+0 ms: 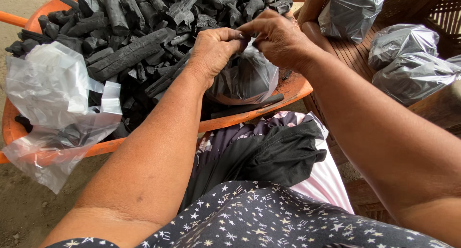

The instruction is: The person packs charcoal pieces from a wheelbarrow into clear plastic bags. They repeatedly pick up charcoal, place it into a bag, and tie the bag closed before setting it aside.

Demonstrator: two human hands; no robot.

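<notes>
My left hand [215,47] and my right hand [277,36] meet over a clear plastic bag filled with charcoal [246,80]. Both pinch the gathered top of the bag between fingers and thumbs. The bag rests on the near rim of an orange wheelbarrow tray [288,90]. A heap of black charcoal sticks [139,41] fills the tray behind and to the left of my hands.
A loose pile of empty clear plastic bags [57,99] lies over the tray's left rim. Three filled charcoal bags [408,60] sit on a wooden slatted seat at the right. Dark cloth [273,152] lies on my lap. Bare concrete floor shows at the lower left.
</notes>
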